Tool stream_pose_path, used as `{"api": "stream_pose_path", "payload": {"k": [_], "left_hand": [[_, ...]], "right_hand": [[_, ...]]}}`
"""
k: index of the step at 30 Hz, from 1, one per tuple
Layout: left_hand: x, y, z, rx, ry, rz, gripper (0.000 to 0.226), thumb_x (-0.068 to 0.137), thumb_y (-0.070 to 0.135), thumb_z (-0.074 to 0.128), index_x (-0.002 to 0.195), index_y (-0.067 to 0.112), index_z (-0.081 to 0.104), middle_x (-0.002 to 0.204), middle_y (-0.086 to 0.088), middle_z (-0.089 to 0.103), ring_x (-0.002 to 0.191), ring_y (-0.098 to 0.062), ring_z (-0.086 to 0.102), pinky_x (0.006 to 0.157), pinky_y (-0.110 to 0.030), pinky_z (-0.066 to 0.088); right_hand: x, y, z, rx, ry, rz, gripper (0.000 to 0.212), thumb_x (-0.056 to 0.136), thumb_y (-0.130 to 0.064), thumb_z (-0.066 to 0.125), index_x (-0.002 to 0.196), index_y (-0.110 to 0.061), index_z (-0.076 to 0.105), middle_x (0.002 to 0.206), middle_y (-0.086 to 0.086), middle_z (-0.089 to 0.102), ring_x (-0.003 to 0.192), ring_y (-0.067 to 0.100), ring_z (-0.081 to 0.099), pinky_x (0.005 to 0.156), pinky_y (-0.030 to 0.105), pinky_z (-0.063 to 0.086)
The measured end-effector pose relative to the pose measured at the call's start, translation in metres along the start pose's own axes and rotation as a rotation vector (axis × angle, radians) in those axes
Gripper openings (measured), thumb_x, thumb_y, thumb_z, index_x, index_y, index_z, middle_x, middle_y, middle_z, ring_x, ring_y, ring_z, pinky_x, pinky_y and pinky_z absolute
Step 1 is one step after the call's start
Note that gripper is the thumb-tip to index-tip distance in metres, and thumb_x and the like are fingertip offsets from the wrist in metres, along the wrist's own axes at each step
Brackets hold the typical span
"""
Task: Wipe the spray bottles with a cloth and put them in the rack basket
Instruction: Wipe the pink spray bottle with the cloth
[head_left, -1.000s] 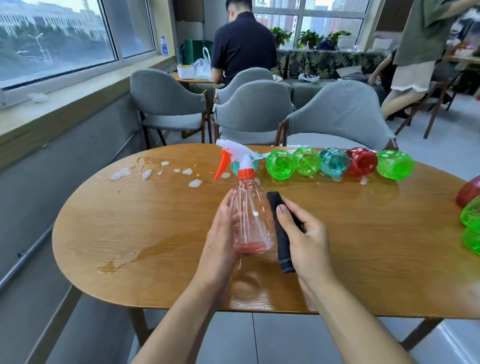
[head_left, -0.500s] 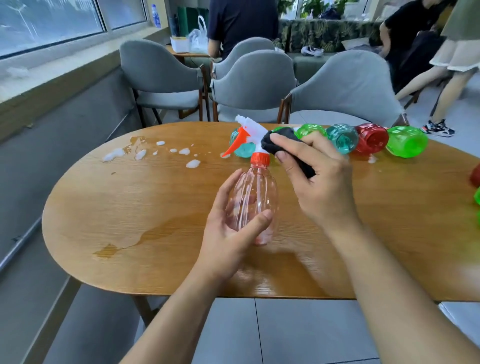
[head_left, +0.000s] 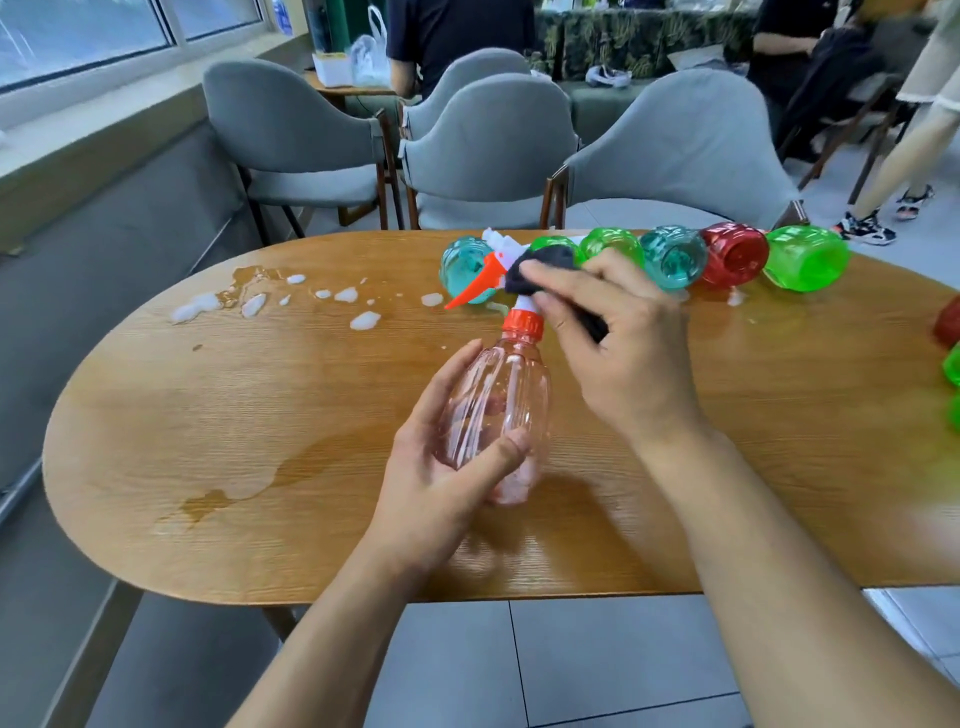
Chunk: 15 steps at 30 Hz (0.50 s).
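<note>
Two hands are working on one pink spray bottle (head_left: 496, 415) over the middle of the table (head_left: 218, 415). The left hand (head_left: 441, 467) is wrapping around its body. The right hand (head_left: 618, 343) is pinching the dark cloth (head_left: 545, 262) against the nozzle, so wiping looks underway. Next probably comes rubbing the body; no basket is showing.

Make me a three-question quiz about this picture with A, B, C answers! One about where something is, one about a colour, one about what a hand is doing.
1. Where is the dark cloth?
A. on the floor
B. on the spray head of the clear pink plastic bottle
C. on a chair

2. What colour is that bottle's trigger?
A. orange
B. blue
C. black

3. What is the left hand doing?
A. lying flat on the wooden table
B. pointing
C. gripping the bottle

Answers: 1 B, the right hand presses it there. 2 A, it is bright orange. 3 C, thumb and fingers wrap the body.
</note>
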<state>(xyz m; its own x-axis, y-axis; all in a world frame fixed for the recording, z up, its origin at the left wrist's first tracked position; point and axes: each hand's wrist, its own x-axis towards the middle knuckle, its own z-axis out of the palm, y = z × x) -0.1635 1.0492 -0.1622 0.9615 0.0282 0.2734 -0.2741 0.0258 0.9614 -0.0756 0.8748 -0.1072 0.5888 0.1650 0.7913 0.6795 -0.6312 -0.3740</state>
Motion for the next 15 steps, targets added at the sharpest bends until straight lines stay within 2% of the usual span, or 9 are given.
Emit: {"api": "stream_pose_path", "payload": {"k": [3,7,10,12,15], "left_hand": [[0.000,-0.001,-0.003,0.016,0.005,-0.003,0.075,0.084,0.019,0.081,0.153,0.032,0.053,0.140,0.006,0.070,0.128,-0.015,0.068,0.101,-0.023,0.055],[0.000,-0.004,0.000,0.025,-0.019,0.002,0.076,0.084,0.019,0.081,0.152,0.034,0.053,0.141,0.006,0.069,0.129,-0.016,0.067,0.105,-0.028,0.055],[0.003,-0.005,-0.001,0.029,0.008,0.004,0.076,0.084,0.019,0.081,0.153,0.031,0.053,0.142,0.004,0.069,0.130,-0.017,0.067,0.106,-0.030,0.054],[0.003,-0.005,-0.001,0.042,0.004,0.001,0.077,0.084,0.019,0.081,0.154,0.029,0.052,0.142,0.004,0.069,0.130,-0.016,0.067,0.106,-0.029,0.054],[0.003,-0.005,0.001,0.035,-0.023,-0.004,0.077,0.083,0.018,0.081,0.154,0.030,0.052,0.139,0.005,0.070,0.126,-0.015,0.068,0.099,-0.022,0.054]], "right_hand": [[-0.001,-0.001,-0.001,0.039,-0.110,-0.078,0.022,0.101,-0.029,0.070,0.120,-0.025,0.080,0.093,-0.006,0.055,0.083,0.011,0.057,0.069,0.039,0.053],[0.001,0.005,-0.003,0.007,0.028,0.044,0.022,0.102,-0.028,0.068,0.121,-0.023,0.079,0.095,-0.003,0.061,0.085,0.012,0.059,0.072,0.039,0.054],[-0.001,0.002,-0.002,0.090,-0.137,-0.024,0.020,0.100,-0.025,0.072,0.117,-0.023,0.081,0.091,-0.007,0.057,0.084,0.009,0.057,0.074,0.034,0.052],[0.000,0.006,-0.005,0.100,-0.210,-0.045,0.019,0.099,-0.026,0.072,0.116,-0.026,0.081,0.091,-0.008,0.058,0.084,0.010,0.058,0.075,0.037,0.052],[0.000,0.011,-0.006,0.028,-0.028,0.040,0.022,0.102,-0.029,0.067,0.121,-0.026,0.079,0.095,-0.004,0.063,0.086,0.013,0.061,0.074,0.041,0.053]]}}
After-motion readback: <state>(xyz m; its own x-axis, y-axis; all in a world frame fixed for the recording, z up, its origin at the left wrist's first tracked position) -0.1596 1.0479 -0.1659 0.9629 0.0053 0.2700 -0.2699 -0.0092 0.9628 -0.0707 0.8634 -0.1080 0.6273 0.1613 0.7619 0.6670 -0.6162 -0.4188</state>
